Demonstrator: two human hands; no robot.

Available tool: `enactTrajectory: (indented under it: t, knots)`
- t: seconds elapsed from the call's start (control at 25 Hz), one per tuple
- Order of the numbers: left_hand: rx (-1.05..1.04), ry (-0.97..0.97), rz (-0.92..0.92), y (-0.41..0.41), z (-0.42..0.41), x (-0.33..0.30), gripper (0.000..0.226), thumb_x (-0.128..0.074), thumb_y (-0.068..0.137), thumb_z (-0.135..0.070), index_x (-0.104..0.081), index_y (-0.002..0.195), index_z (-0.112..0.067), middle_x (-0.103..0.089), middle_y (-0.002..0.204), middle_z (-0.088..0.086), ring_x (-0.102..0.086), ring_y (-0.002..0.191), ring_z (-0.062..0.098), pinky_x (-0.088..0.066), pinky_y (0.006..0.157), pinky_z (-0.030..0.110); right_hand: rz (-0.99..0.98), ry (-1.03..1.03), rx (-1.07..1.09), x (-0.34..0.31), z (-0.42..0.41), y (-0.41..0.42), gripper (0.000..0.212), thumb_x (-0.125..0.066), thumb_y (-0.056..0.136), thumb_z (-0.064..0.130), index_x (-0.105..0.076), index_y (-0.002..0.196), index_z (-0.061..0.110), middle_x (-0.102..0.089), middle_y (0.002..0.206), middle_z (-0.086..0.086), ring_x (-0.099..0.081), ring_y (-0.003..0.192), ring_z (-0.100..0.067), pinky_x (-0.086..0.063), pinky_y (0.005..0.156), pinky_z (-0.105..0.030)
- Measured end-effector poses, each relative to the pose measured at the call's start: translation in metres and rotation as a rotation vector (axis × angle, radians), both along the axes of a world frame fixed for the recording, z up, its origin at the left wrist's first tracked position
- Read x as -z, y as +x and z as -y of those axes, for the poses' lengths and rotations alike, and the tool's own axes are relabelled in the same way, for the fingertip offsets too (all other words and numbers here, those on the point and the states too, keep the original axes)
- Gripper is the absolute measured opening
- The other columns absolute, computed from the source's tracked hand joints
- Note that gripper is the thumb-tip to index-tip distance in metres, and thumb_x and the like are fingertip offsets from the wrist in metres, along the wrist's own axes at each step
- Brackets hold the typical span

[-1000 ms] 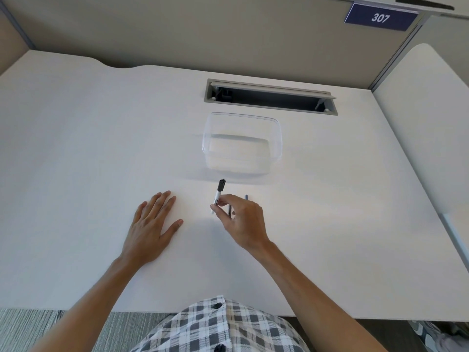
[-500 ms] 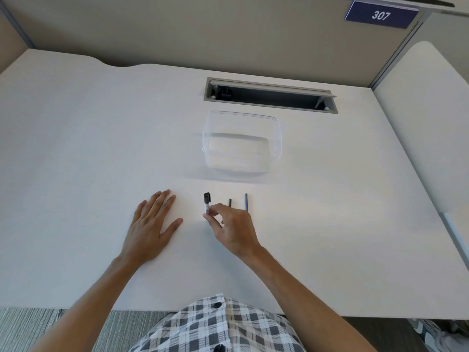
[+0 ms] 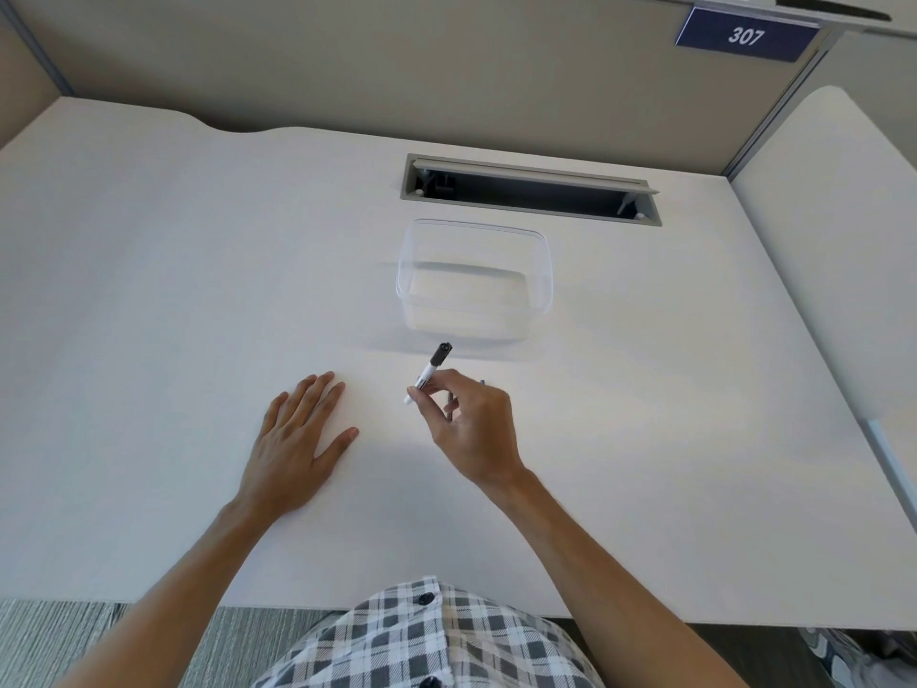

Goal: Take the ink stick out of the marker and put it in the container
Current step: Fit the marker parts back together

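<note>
The right hand is pinching the marker near the empty clear container; ink stick not yet extracted, left hand lying flat.

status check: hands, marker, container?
Left hand flat on the desk, open. Right hand pinches the marker, black end toward the clear container. Container holds nothing visible; path to it unobstructed.
</note>
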State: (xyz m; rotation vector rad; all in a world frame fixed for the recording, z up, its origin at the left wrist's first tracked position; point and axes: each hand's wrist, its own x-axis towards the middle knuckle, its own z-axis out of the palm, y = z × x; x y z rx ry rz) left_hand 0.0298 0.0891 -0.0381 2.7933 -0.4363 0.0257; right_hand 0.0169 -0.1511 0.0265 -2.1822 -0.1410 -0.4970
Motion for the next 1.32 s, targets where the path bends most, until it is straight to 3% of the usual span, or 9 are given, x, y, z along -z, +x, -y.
enactTrajectory:
  t: [0.12, 0.2, 0.36, 0.64, 0.76, 0.8, 0.96, 1.16, 1.32]
  knots:
    - [-0.004, -0.003, -0.004, 0.001, 0.000, 0.000, 0.068, -0.025, 0.096, -0.060, -0.026, 0.153, -0.024, -0.022, 0.162, -0.004, -0.015, 0.150, 0.016, -0.009, 0.122, 0.036, 0.046, 0.094, -0.011, -0.010, -0.002, 0.004, 0.018, -0.066, 0.091, 0.030, -0.072, 0.086, 0.015, -0.077, 0.085, 0.010, -0.058, 0.056, 0.001, -0.052, 0.054, -0.028]
    - [-0.003, 0.003, -0.004, 0.000, 0.000, 0.000, 0.068, -0.025, 0.096, -0.060, -0.026, 0.153, -0.024, -0.022, 0.162, -0.004, -0.015, 0.150, 0.016, -0.009, 0.121, 0.036, 0.061, 0.099, -0.041, -0.007, -0.006, 0.002, 0.016, -0.067, 0.091, 0.026, -0.072, 0.087, 0.012, -0.077, 0.086, 0.006, -0.066, 0.058, -0.014, -0.056, 0.055, -0.032]
    - [-0.003, -0.001, -0.001, 0.000, 0.000, 0.000, 0.068, -0.025, 0.095, -0.060, -0.027, 0.153, -0.023, -0.023, 0.162, -0.004, -0.016, 0.150, 0.016, -0.010, 0.121, 0.037, 0.001, -0.065, -0.089, 0.021, -0.012, -0.007, 0.009, -0.070, 0.088, 0.018, -0.069, 0.090, 0.009, -0.077, 0.084, 0.000, -0.071, 0.063, -0.018, -0.058, 0.056, -0.037]
    - [-0.001, -0.009, 0.006, 0.000, 0.000, -0.001, 0.069, -0.025, 0.095, -0.060, -0.028, 0.153, -0.023, -0.024, 0.162, -0.003, -0.015, 0.150, 0.016, -0.009, 0.121, 0.037, -0.065, -0.107, -0.051, 0.024, -0.007, -0.006, 0.008, -0.071, 0.085, 0.018, -0.069, 0.089, 0.011, -0.077, 0.082, 0.003, -0.073, 0.070, -0.013, -0.059, 0.061, -0.034]
    - [0.001, -0.003, 0.010, 0.000, 0.001, 0.000, 0.069, -0.025, 0.095, -0.060, -0.028, 0.153, -0.023, -0.024, 0.162, -0.003, -0.015, 0.150, 0.016, -0.008, 0.121, 0.035, -0.094, -0.012, -0.028, 0.011, 0.000, -0.003, 0.008, -0.072, 0.087, 0.020, -0.069, 0.086, 0.013, -0.077, 0.081, 0.006, -0.060, 0.064, 0.014, -0.046, 0.065, -0.007]
    - [0.001, -0.005, 0.011, 0.001, 0.001, -0.001, 0.068, -0.025, 0.095, -0.060, -0.028, 0.153, -0.023, -0.024, 0.162, -0.003, -0.016, 0.150, 0.016, -0.008, 0.121, 0.035, -0.071, -0.001, -0.014, 0.005, 0.001, -0.002, 0.008, -0.071, 0.087, 0.022, -0.069, 0.085, 0.014, -0.077, 0.081, 0.008, -0.055, 0.060, 0.017, -0.042, 0.064, -0.004]
    - [0.000, -0.005, 0.013, 0.000, 0.000, -0.001, 0.068, -0.026, 0.095, -0.059, -0.029, 0.152, -0.022, -0.025, 0.161, -0.003, -0.017, 0.150, 0.017, -0.009, 0.121, 0.036, 0.022, 0.083, -0.004, -0.010, 0.000, 0.003, 0.013, -0.066, 0.091, 0.030, -0.069, 0.086, 0.018, -0.077, 0.082, 0.011, -0.056, 0.057, 0.002, -0.052, 0.058, -0.024]
    - [0.001, -0.008, 0.013, 0.000, 0.000, -0.001, 0.068, -0.026, 0.095, -0.059, -0.029, 0.152, -0.022, -0.025, 0.161, -0.002, -0.017, 0.150, 0.017, -0.012, 0.121, 0.039, 0.002, -0.164, -0.038, 0.014, -0.014, -0.011, 0.011, -0.072, 0.086, 0.024, -0.068, 0.084, 0.014, -0.077, 0.080, 0.007, -0.066, 0.054, -0.015, -0.054, 0.052, -0.029]
    - [0.000, -0.010, 0.014, -0.001, 0.000, 0.000, 0.068, -0.026, 0.095, -0.060, -0.029, 0.152, -0.022, -0.025, 0.161, -0.003, -0.017, 0.150, 0.017, -0.012, 0.121, 0.039, -0.072, -0.237, -0.047, 0.020, -0.016, -0.011, 0.012, -0.071, 0.085, 0.024, -0.067, 0.085, 0.013, -0.077, 0.078, 0.006, -0.064, 0.050, -0.021, -0.052, 0.049, -0.029]
